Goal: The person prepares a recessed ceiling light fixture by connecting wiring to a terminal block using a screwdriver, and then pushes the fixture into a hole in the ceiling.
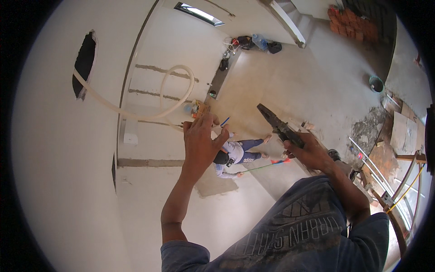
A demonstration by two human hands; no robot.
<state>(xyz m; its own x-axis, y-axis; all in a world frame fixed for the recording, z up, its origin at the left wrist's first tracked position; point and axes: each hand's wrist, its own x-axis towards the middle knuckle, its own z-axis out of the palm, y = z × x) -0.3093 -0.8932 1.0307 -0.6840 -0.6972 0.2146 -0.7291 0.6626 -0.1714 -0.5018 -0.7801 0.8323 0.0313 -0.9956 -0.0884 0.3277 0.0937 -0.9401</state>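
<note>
My left hand (200, 138) is raised at the centre, its fingers closed round the end of a pale flexible hose (185, 94). The hose comes out of a dark, ragged hole (85, 65) in the white wall at left and curls in one loop before reaching the fingers. A short blue wire-like tip (225, 121) sticks out just past my fingertips; how it joins the hose is hidden. My right hand (307, 152) grips dark, worn combination pliers (277, 123) by the handles. Their jaws point up and left, apart from the hose, and look closed.
Far below, a person (233, 153) on the floor holds a green stick (263, 167). A teal bucket (376, 84), stacked red bricks (352, 25) and stairs (294, 20) lie to the right and far side. Wooden framing and poles (401, 181) stand close at right.
</note>
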